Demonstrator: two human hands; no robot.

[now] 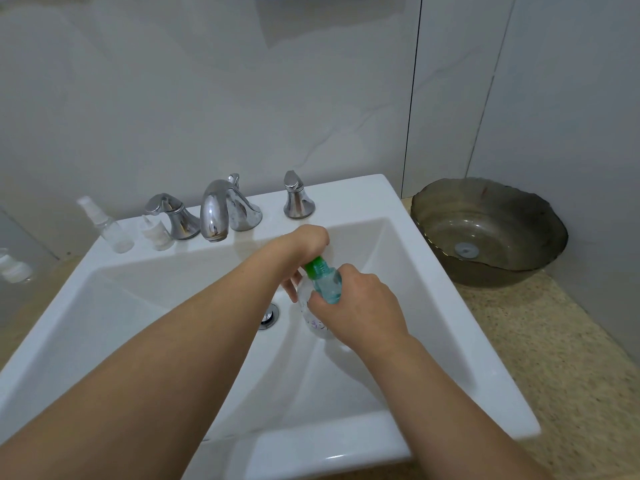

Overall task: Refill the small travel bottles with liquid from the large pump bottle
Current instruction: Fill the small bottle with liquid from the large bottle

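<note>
Over the white sink basin [398,306], both hands hold a tilted clear bottle [329,287] with teal liquid and a green collar [316,265]. My right hand [360,308] grips the bottle's body; its printed clear lower part [313,322] shows below my fingers. Curled over the bottle's top, my left hand [306,245] hides whatever sits above the collar. On the sink's back rim at the left stand a small clear spray bottle [111,227] and a small white bottle [157,233].
A chrome faucet [216,213] with two handles [173,214] [298,197] stands at the back of the sink, and the drain [269,315] lies just left of the bottle. A dark glass bowl [491,233] rests on the speckled counter [554,341] at the right. White items [14,268] sit at the far left.
</note>
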